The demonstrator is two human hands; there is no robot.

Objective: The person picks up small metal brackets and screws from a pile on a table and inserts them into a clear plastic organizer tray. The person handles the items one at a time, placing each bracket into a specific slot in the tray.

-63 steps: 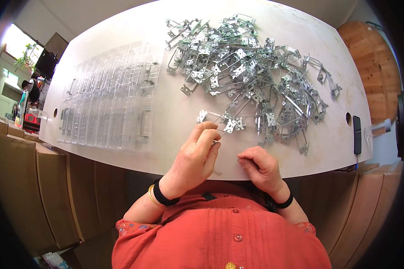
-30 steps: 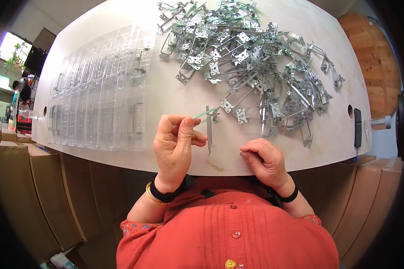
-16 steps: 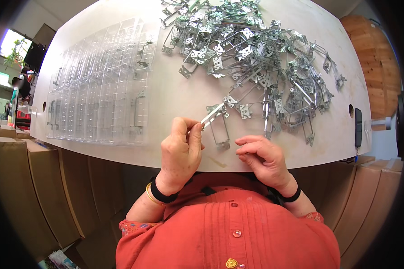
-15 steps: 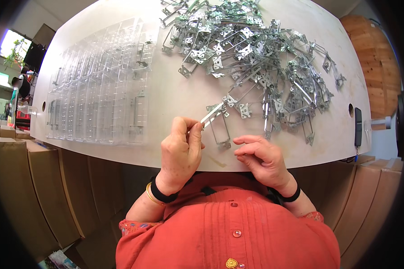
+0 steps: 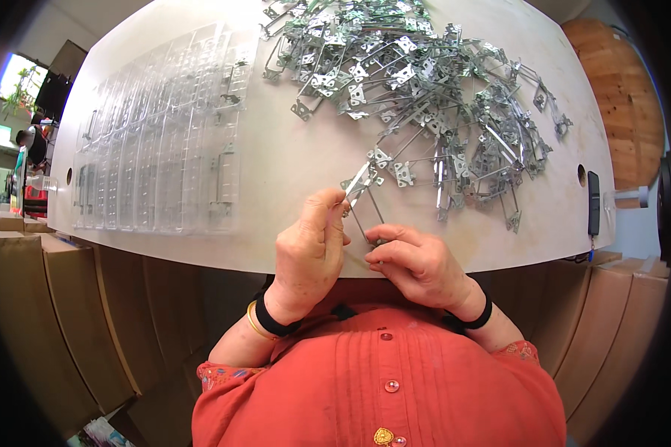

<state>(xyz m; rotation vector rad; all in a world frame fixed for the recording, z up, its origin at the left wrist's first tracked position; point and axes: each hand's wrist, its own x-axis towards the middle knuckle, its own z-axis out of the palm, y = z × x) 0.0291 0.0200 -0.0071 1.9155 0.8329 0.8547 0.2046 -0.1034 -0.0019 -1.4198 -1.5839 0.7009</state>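
My left hand (image 5: 313, 237) is closed in a pinch on the near end of a shiny flat metal bracket (image 5: 359, 180), which points away from me over the table. Just to its right, a second bracket, a thin-rod metal frame (image 5: 379, 205), lies toward the table's front edge. The fingertips of my right hand (image 5: 422, 265) are closed around the near end of this frame and hide that end. Beyond both hands spreads a large tangled pile of similar metal brackets (image 5: 395, 82), with rods and plates with holes.
Clear plastic trays (image 5: 156, 141) with many narrow slots lie on the white table (image 5: 276, 164) at left, some brackets in them. A dark handheld device (image 5: 594, 205) hangs at the right edge. Cardboard boxes (image 5: 74, 320) stand below on both sides.
My right hand has moved left and closed on the near end of the rod frame. My left hand has shifted slightly right, still pinching its bracket.
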